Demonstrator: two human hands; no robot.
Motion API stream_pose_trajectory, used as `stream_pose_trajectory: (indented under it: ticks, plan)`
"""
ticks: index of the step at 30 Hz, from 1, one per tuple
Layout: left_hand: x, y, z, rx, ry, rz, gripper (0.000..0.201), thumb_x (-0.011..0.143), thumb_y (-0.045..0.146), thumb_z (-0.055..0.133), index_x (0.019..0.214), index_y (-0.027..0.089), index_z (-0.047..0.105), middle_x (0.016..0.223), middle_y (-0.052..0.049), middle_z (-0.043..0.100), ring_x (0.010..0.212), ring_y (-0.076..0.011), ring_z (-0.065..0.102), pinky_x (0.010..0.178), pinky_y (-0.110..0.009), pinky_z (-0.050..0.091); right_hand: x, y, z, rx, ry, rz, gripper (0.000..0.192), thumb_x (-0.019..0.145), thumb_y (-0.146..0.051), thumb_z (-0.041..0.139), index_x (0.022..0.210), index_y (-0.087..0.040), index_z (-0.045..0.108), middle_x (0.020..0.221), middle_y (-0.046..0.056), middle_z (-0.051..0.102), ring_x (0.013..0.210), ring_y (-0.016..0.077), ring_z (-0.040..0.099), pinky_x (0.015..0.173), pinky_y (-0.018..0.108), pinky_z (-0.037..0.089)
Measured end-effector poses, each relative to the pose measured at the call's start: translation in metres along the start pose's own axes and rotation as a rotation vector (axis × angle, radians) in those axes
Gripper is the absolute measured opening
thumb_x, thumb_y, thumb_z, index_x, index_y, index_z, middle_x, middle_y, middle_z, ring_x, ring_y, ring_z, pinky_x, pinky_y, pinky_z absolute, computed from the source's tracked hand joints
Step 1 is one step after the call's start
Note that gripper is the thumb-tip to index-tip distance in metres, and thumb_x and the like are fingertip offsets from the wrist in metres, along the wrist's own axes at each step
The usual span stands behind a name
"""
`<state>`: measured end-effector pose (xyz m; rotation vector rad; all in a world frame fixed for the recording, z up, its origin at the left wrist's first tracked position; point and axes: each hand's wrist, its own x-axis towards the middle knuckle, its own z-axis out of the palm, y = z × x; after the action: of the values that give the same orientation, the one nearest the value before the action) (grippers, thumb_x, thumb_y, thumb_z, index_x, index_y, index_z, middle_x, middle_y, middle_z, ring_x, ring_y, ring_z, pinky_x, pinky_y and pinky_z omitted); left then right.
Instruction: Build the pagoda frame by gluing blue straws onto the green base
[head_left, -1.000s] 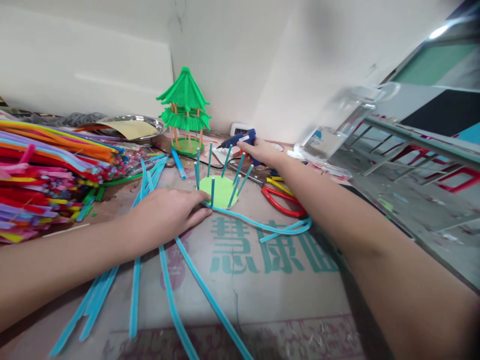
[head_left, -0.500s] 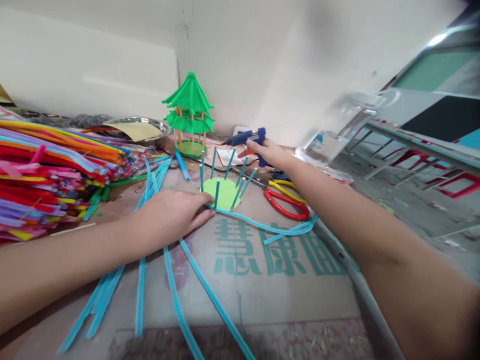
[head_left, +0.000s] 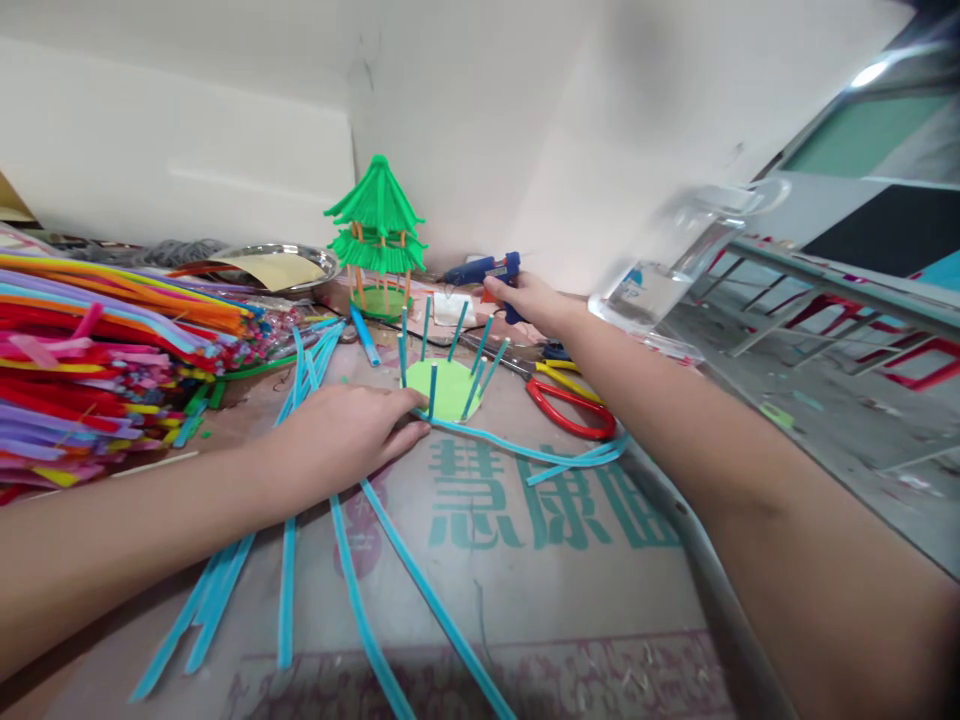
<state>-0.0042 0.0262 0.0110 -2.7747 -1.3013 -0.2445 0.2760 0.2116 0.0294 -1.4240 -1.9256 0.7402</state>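
Since the earlier frames the right hand (head_left: 525, 300) has lifted the blue hot-glue gun (head_left: 484, 271) clear of the worktop and carries it above the far edge; the left hand (head_left: 349, 432) has kept its place.

Step in hand: judged to be gluing at the light-green round card base (head_left: 448, 388), which lies mid-worktop with short blue upright sticks (head_left: 433, 390) standing round its rim. The left hand lies flat, fingers released and spread, fingertips touching the near edge of the base and pinning a long blue fuzzy craft stem (head_left: 525, 455) beside it. The right-hand fingers are clenched round the gun's grip, nozzle pointing left.

Next move, as judged: the nozzle must come down to the base without knocking the uprights, while the left hand steadies the disc.

Nearby: a finished green pagoda model (head_left: 377, 240) at the far edge, red-handled scissors (head_left: 574, 410) right of the base, a heap of multicoloured stems (head_left: 97, 350) along the left edge.

Hidden or unclear: the trigger finger and the nozzle tip cannot be made out; the gun's cord is lost in clutter; the clear plastic bottle (head_left: 675, 260) at the right is blurred.
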Motion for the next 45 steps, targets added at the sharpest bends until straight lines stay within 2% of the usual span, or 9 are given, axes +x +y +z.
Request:
stream_pose_trajectory:
  ticks: [7, 12, 15, 19, 21, 25, 31, 37, 45]
  plan:
    - [0.0, -0.001, 0.003, -0.024, -0.003, -0.019, 0.039, 0.102, 0.045, 0.041, 0.109, 0.021, 0.07, 0.083, -0.008, 0.076, 0.079, -0.0268, 0.072, 0.068, -0.033, 0.047, -0.011, 0.009, -0.005, -0.2, 0.002, 0.068, 0.027, 0.088, -0.044, 0.071, 0.092, -0.018, 0.068, 0.07, 0.003, 0.068, 0.062, 0.0164, 0.058, 0.067, 0.03, 0.05]
    - [0.0, 0.0, 0.001, -0.012, -0.009, -0.026, 0.04, 0.102, 0.046, 0.041, 0.11, 0.02, 0.07, 0.085, -0.009, 0.077, 0.08, -0.0274, 0.073, 0.069, -0.034, 0.048, -0.028, -0.003, -0.022, -0.294, 0.024, 0.077, 0.026, 0.082, -0.041, 0.077, 0.094, -0.019, 0.071, 0.091, 0.006, 0.075, 0.08, 0.0209, 0.066, 0.08, 0.031, 0.049]
    - [0.0, 0.001, -0.001, -0.003, -0.017, -0.035, 0.04, 0.102, 0.046, 0.041, 0.108, 0.02, 0.07, 0.084, -0.009, 0.077, 0.08, -0.0282, 0.073, 0.067, -0.034, 0.048, -0.057, -0.009, -0.038, -0.394, 0.128, 0.074, 0.027, 0.086, -0.044, 0.071, 0.096, -0.019, 0.068, 0.098, 0.009, 0.074, 0.088, 0.024, 0.065, 0.081, 0.033, 0.047]
    - [0.001, 0.0, -0.001, 0.019, -0.035, -0.023, 0.039, 0.102, 0.046, 0.04, 0.109, 0.021, 0.07, 0.082, -0.008, 0.076, 0.079, -0.0268, 0.073, 0.066, -0.033, 0.046, -0.114, -0.023, -0.044, -0.513, 0.276, -0.077, 0.029, 0.091, -0.05, 0.059, 0.088, -0.022, 0.061, 0.082, 0.006, 0.069, 0.074, 0.0205, 0.059, 0.067, 0.032, 0.042]
    - [0.001, -0.001, 0.001, 0.03, -0.024, -0.029, 0.04, 0.102, 0.048, 0.04, 0.108, 0.021, 0.07, 0.082, -0.008, 0.076, 0.079, -0.0274, 0.073, 0.064, -0.033, 0.045, -0.141, -0.033, -0.039, -0.498, 0.203, -0.133, 0.029, 0.09, -0.05, 0.058, 0.083, -0.022, 0.06, 0.078, 0.005, 0.067, 0.071, 0.0203, 0.059, 0.065, 0.032, 0.042]
    - [0.001, -0.005, 0.001, 0.018, -0.009, -0.06, 0.042, 0.101, 0.05, 0.041, 0.112, 0.022, 0.07, 0.083, -0.008, 0.076, 0.078, -0.0293, 0.072, 0.065, -0.035, 0.045, -0.179, -0.052, -0.027, -0.518, -0.159, -0.216, 0.031, 0.089, -0.055, 0.06, 0.089, -0.025, 0.066, 0.087, 0.005, 0.072, 0.077, 0.0225, 0.064, 0.069, 0.034, 0.045]
    - [0.002, -0.015, -0.003, 0.009, -0.019, -0.091, 0.041, 0.098, 0.053, 0.044, 0.116, 0.027, 0.07, 0.087, -0.007, 0.076, 0.078, -0.0311, 0.071, 0.063, -0.035, 0.044, -0.196, -0.056, -0.019, -0.675, -0.458, -0.251, 0.022, 0.088, -0.048, 0.068, 0.091, -0.027, 0.068, 0.095, 0.005, 0.072, 0.085, 0.0234, 0.065, 0.071, 0.035, 0.046]
    - [0.002, -0.018, -0.002, 0.0, -0.025, -0.103, 0.04, 0.097, 0.055, 0.045, 0.109, 0.027, 0.071, 0.083, -0.007, 0.075, 0.078, -0.031, 0.07, 0.061, -0.035, 0.042, -0.205, -0.065, -0.022, -0.713, -0.416, -0.195, 0.019, 0.097, -0.042, 0.054, 0.089, -0.03, 0.066, 0.077, 0.001, 0.07, 0.066, 0.0197, 0.061, 0.056, 0.033, 0.038]
    - [0.002, -0.016, -0.004, 0.003, -0.02, -0.105, 0.037, 0.097, 0.052, 0.047, 0.111, 0.027, 0.071, 0.082, -0.005, 0.075, 0.075, -0.0278, 0.069, 0.06, -0.032, 0.04, -0.195, -0.069, -0.027, -0.939, -0.186, -0.49, 0.031, 0.1, -0.024, 0.045, 0.096, -0.022, 0.076, 0.092, 0.008, 0.075, 0.086, 0.0249, 0.066, 0.073, 0.037, 0.045]
